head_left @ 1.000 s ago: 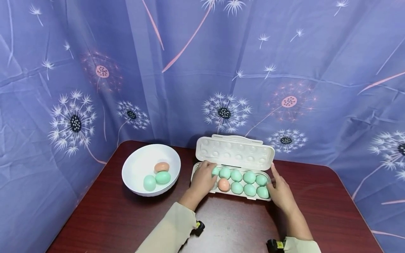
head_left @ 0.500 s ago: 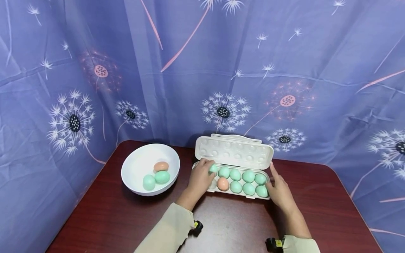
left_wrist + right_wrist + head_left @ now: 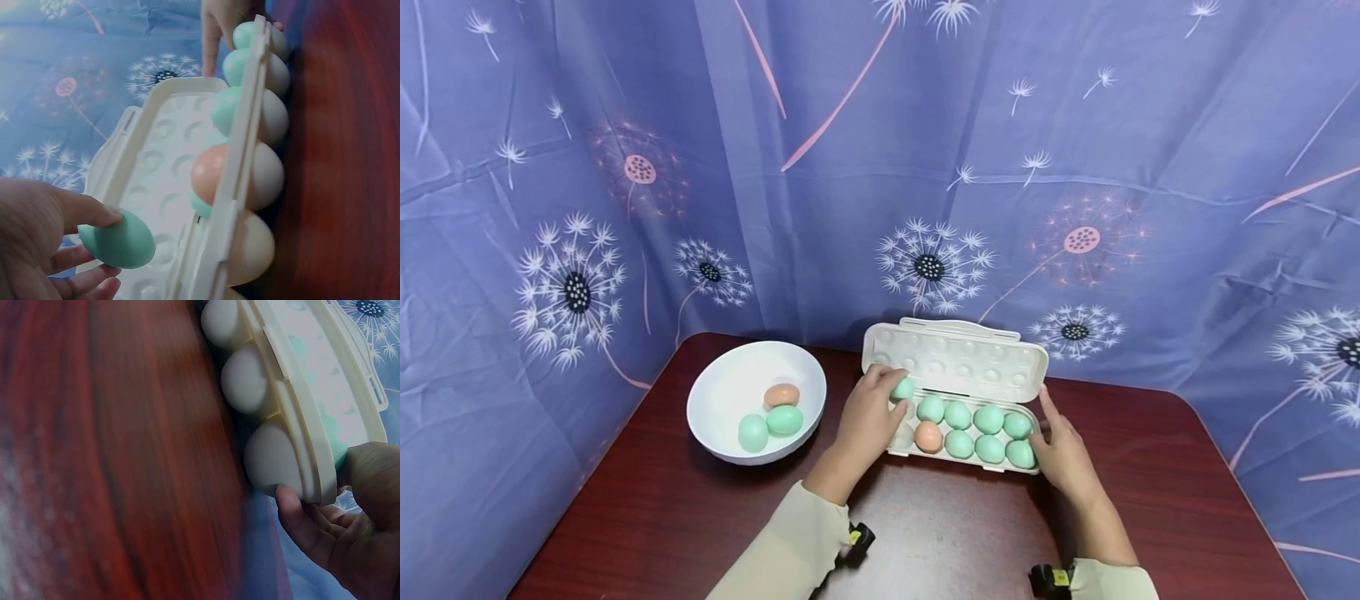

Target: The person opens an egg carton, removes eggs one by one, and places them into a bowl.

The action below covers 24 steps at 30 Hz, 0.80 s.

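A pale plastic egg carton lies with its lid (image 3: 953,367) raised at the back. Several green eggs (image 3: 958,414) and one orange egg (image 3: 928,437) sit in its cups; bare cups show at its left end. Above that end, my left hand (image 3: 863,421) pinches a green egg (image 3: 119,239) between thumb and fingers, clear of the tray in the left wrist view. At the opposite end, my right hand (image 3: 1067,458) grips the carton, with the thumb at the inner side and a fingertip against a cup's underside (image 3: 275,459). The index finger points up beside the lid.
To the left stands a white bowl (image 3: 722,392) with two green eggs (image 3: 785,420) and an orange egg (image 3: 782,395) inside. Everything rests on a dark red wooden table (image 3: 940,533). A blue dandelion-print curtain (image 3: 820,217) hangs directly behind the table and along its left side.
The left hand has lifted a green egg up out of the carton's left back corner, moving slightly back and up. The right hand has kept its place on the carton's right end.
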Each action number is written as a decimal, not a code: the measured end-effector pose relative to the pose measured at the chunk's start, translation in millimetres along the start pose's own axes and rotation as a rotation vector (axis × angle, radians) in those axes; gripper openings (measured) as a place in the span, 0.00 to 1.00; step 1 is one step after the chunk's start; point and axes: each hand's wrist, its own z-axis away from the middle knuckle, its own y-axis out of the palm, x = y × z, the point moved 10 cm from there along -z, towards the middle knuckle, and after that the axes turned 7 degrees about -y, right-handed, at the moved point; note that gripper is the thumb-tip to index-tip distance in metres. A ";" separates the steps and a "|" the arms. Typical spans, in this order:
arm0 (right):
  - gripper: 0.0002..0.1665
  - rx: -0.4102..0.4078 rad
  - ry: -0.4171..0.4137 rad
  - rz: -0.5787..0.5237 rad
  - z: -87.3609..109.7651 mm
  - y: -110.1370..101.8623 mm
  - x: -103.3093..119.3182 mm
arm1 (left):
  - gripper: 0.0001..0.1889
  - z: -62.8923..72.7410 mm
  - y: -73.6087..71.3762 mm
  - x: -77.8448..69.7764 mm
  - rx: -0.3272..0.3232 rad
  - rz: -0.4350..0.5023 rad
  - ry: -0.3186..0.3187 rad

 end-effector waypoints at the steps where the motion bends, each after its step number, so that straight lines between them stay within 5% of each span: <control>1: 0.48 0.003 0.000 -0.001 -0.3 0.4 -0.4 | 0.25 0.6 -2.9 -0.9 -0.001 0.002 0.000; 12: 0.48 0.004 -0.002 0.000 -1.2 1.0 -2.8 | 0.23 7.0 -28.9 -3.4 -0.032 0.002 0.020; 24: 0.49 0.004 -0.002 0.002 -1.0 0.7 -1.9 | 0.22 8.3 -62.9 13.2 -0.121 0.054 -0.021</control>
